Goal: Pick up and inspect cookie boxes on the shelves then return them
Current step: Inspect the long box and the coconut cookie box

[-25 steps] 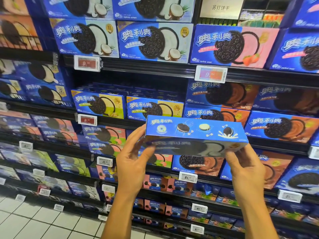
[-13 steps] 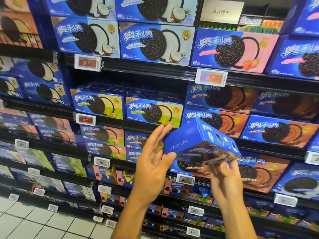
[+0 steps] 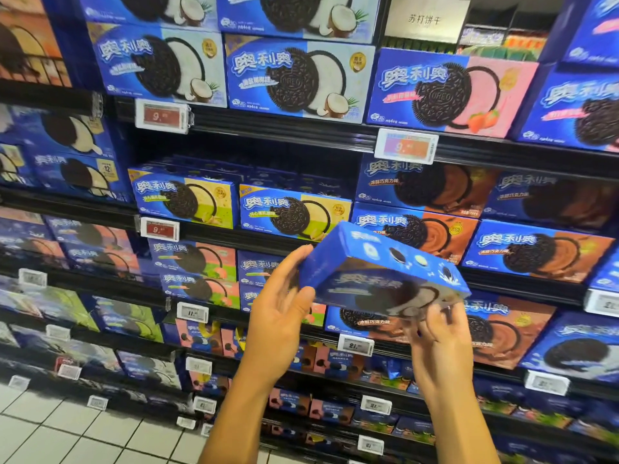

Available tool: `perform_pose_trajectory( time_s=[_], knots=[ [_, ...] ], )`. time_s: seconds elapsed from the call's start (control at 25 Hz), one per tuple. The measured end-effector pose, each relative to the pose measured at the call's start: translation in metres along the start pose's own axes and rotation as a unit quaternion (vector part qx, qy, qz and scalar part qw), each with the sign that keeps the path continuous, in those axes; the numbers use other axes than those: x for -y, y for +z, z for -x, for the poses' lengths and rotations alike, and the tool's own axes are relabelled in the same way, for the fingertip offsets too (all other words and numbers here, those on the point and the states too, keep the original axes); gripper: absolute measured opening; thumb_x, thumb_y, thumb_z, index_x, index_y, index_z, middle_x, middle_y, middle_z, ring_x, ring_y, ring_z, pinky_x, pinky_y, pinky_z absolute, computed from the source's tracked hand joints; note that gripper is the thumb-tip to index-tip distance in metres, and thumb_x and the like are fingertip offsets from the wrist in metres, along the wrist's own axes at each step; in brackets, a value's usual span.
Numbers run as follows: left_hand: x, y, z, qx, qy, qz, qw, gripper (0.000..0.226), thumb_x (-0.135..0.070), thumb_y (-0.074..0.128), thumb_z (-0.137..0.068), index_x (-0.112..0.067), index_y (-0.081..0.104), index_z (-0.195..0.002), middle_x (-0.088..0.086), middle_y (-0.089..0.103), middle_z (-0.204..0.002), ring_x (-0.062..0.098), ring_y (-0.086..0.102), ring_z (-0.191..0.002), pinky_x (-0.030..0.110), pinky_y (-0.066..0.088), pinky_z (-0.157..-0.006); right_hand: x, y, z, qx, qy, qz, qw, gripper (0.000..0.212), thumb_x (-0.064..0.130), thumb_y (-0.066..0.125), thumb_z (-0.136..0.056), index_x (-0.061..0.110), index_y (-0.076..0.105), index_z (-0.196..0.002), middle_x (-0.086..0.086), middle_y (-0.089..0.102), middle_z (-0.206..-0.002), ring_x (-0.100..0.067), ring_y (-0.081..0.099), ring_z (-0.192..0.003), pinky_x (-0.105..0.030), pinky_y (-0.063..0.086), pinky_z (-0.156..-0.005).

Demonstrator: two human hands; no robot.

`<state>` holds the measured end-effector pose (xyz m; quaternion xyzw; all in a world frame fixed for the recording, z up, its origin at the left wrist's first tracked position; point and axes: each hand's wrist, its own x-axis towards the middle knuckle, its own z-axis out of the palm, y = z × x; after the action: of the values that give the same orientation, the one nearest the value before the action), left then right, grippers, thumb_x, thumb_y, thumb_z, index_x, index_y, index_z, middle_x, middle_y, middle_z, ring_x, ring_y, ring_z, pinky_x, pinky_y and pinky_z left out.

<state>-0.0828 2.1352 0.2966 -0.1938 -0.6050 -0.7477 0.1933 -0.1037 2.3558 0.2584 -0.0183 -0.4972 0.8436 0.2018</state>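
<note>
Blue cookie box (image 3: pixel 382 272) held in mid-air in front of the shelves (image 3: pixel 268 128), tilted, long narrow side up, printed face toward 6 o'clock. Rotated since half a second ago: end panel no longer foremost, long side swung back into view. Left hand (image 3: pixel 279 316) at 9 o'clock end of box, fingers straight and spread, tips touching the end panel, thumb under the lower edge. Right hand (image 3: pixel 438 333) at 5 o'clock corner, fingertips pinching the lower edge. Judged: inspection in progress, turning between faces; return to shelf not yet begun.
</note>
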Motion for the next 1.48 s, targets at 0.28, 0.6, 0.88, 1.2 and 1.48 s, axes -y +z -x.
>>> perform_pose_trajectory(
  time_s=[0.28, 0.6, 0.88, 1.2, 1.48],
  knots=[
    [0.027, -0.012, 0.000, -0.086, -0.105, 0.020, 0.991, 0.033, -0.038, 0.051, -0.086, -0.047, 0.051, -0.117, -0.045, 0.061, -0.105, -0.023, 0.055, -0.104, 0.004, 0.046, -0.078, 0.029, 0.017, 0.006, 0.006, -0.137, 0.059, 0.989, 0.047, 0.024, 0.064, -0.087, 0.034, 0.060, -0.133, 0.009, 0.069, -0.126, -0.011, 0.065, -0.114, -0.021, 0.056, -0.086],
    [0.037, -0.017, -0.005, -0.151, -0.151, 0.067, 0.975, 0.049, -0.049, 0.058, -0.081, -0.027, 0.061, -0.125, -0.007, 0.071, -0.118, 0.009, 0.067, -0.107, 0.028, 0.054, -0.086, 0.040, 0.033, 0.020, 0.005, -0.177, 0.104, 0.979, 0.041, 0.028, 0.071, -0.084, 0.037, 0.064, -0.123, 0.013, 0.071, -0.120, -0.004, 0.065, -0.113, -0.015, 0.053, -0.084],
    [0.067, -0.018, -0.003, -0.155, -0.294, 0.238, 0.913, 0.033, -0.029, 0.031, -0.108, -0.020, 0.053, -0.131, 0.003, 0.071, -0.121, 0.020, 0.069, -0.108, 0.039, 0.055, -0.084, 0.038, 0.057, 0.048, 0.120, -0.218, 0.090, 0.964, 0.065, 0.012, 0.078, -0.079, 0.034, 0.055, -0.136, -0.003, 0.062, -0.137, -0.022, 0.055, -0.131, -0.033, 0.051, -0.100],
    [0.082, -0.026, 0.005, -0.169, -0.348, 0.320, 0.865, 0.043, -0.033, 0.034, -0.106, -0.010, 0.052, -0.137, 0.018, 0.063, -0.131, 0.034, 0.061, -0.119, 0.047, 0.050, -0.093, 0.032, 0.073, 0.059, 0.157, -0.201, 0.114, 0.960, 0.067, 0.023, 0.082, -0.074, 0.041, 0.056, -0.133, 0.001, 0.062, -0.138, -0.025, 0.055, -0.131, -0.053, 0.050, -0.101],
    [0.040, -0.045, -0.008, -0.187, -0.275, 0.147, 0.931, 0.023, -0.036, 0.049, -0.099, -0.021, 0.067, -0.102, 0.001, 0.076, -0.096, 0.009, 0.072, -0.077, 0.029, 0.057, -0.058, 0.051, 0.049, 0.032, 0.082, -0.120, 0.156, 0.977, 0.052, 0.045, 0.079, -0.075, 0.047, 0.064, -0.125, 0.009, 0.068, -0.129, -0.014, 0.065, -0.118, -0.030, 0.057, -0.087]
  ],
)
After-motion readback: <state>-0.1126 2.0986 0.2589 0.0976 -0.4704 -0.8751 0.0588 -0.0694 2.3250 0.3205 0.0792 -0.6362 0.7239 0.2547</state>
